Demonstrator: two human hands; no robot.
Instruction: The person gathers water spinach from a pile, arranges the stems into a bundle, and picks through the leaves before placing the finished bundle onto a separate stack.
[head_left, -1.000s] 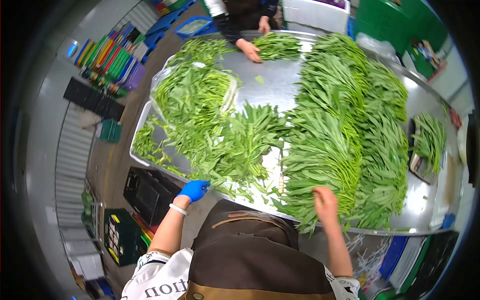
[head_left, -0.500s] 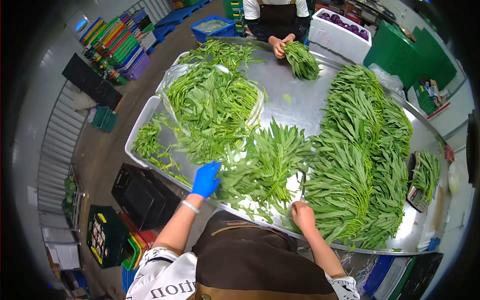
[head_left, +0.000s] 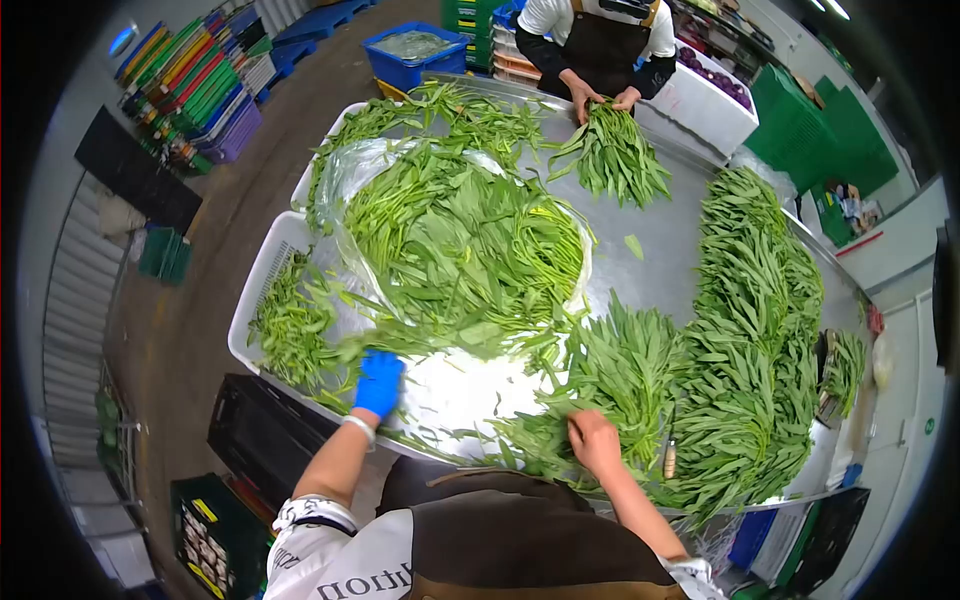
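My left hand [head_left: 379,384], in a blue glove, is at the near left of the metal table, fingers stretched out against loose green leaves. Bare and with curled fingers, my right hand [head_left: 596,441] rests at a patch of leafy greens [head_left: 540,436] near the front edge; what its fingers hold, if anything, is hidden. A knife [head_left: 670,457] with a wooden handle lies right of it, blade partly among leaves. Beyond this hand sits a bunch of leafy greens [head_left: 630,365]. An open clear bag [head_left: 365,170] heaped with greens [head_left: 460,235] occupies the table's middle left.
Long rows of bunched greens [head_left: 755,330] cover the right side. Across the table, a co-worker's hands [head_left: 600,98] hold another bunch [head_left: 615,155]. White crates [head_left: 262,262] line the left edge, and a black crate [head_left: 262,430] stands below. A white box [head_left: 705,105] holds purple produce.
My left hand has moved left and down, and a bare bright patch of table now shows. The near bunch sits farther right. My right hand is now left of the knife, whose handle shows.
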